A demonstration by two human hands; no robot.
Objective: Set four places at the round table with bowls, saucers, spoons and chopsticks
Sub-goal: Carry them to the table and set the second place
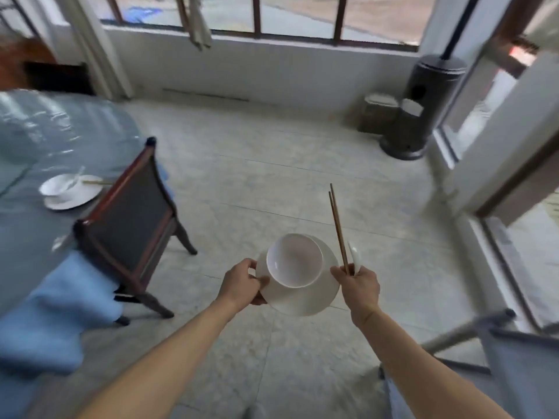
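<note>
- The round table (36, 137), under a shiny cover, already carries one laid place (71, 189): bowl on saucer, spoon inside, chopsticks alongside.
- A wooden chair (133, 213) stands at that place.
- The left hand (242, 281) pinches the rim of a white saucer (302, 300), thumb on top, so the white bowl (295, 260) rides on it, tilted.
- The right hand (360, 287) is clamped on the chopsticks (337, 228) and a white spoon (354, 257), so one trip probably supplies a full setting.
</note>
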